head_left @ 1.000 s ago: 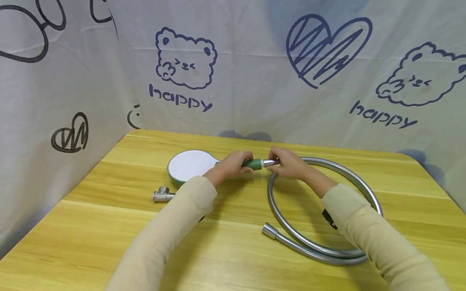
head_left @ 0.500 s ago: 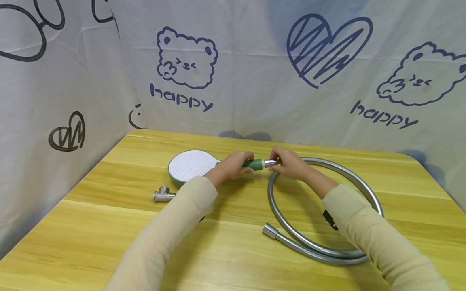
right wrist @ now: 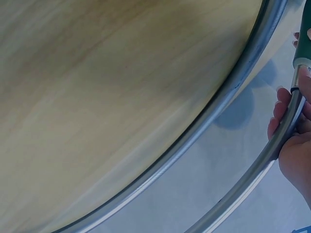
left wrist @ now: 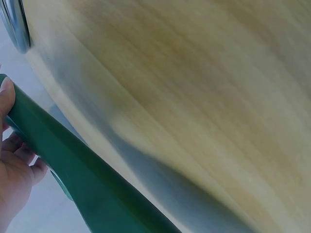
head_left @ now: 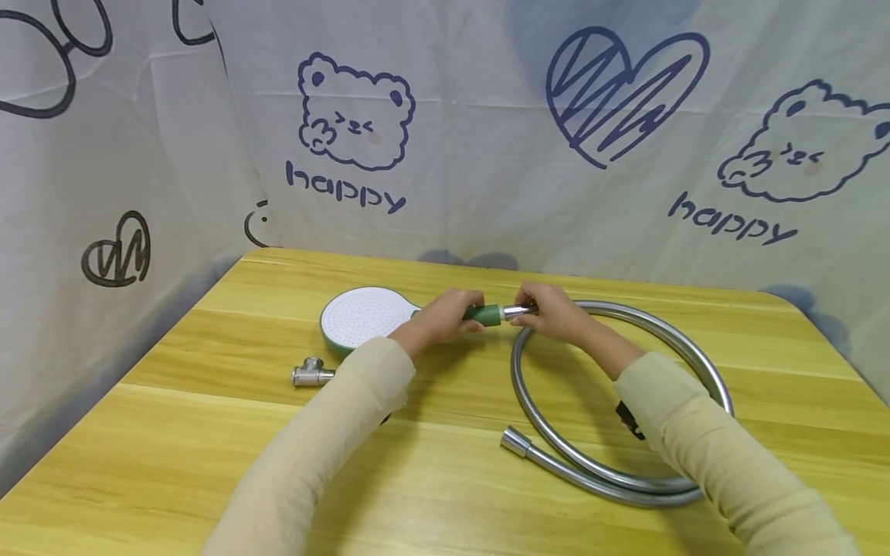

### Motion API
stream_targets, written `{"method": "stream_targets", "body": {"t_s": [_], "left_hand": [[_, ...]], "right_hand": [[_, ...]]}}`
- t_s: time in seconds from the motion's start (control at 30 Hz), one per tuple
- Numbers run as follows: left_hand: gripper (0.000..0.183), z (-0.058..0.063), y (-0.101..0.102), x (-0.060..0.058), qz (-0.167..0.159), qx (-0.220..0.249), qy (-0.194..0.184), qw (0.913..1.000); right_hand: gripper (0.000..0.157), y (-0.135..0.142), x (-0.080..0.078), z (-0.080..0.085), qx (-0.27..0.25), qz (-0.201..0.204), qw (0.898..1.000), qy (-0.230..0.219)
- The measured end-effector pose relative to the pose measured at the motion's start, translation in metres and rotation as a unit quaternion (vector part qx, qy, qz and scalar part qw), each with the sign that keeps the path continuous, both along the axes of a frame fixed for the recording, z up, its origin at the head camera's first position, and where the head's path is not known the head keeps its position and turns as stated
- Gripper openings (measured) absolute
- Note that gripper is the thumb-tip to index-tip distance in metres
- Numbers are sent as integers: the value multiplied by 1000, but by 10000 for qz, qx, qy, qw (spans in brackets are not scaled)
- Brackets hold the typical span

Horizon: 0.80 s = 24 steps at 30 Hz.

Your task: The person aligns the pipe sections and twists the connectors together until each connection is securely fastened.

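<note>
Left hand [head_left: 448,314]: wrapped round green handle [head_left: 488,314].
Right hand [head_left: 554,313]: pinching metal fitting [head_left: 514,312], up against handle's end.
Shower head [head_left: 368,315]: near worktop's [head_left: 431,479] far edge, left of middle; white disc face, finely dotted.
Hose [head_left: 657,485]: shiny metal tube, looped towards right edge.
Handle and fitting: probably best kept in line, handle steady, hose slack.

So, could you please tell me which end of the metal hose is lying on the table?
The near end, with nothing holding it; the right hand grips the other end, beside the green handle.
</note>
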<state>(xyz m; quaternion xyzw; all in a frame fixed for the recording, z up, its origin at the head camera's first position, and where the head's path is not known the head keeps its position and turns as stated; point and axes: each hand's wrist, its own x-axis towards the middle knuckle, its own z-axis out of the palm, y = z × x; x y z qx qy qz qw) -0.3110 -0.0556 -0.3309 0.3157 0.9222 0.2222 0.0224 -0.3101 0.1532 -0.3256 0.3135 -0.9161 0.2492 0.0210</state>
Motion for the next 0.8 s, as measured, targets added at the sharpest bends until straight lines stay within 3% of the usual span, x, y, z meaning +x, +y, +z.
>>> {"method": "stream_targets", "body": {"t_s": [0.43,0.8], "left_hand": [[25,2,0,1,34,3,-23,10000],[24,1,0,1,-6,8,-6,10000]], "right_hand": [[14,-1,0,2,145,79,9999,41],[22,-1,2,0,124,145,9998,89]]}}
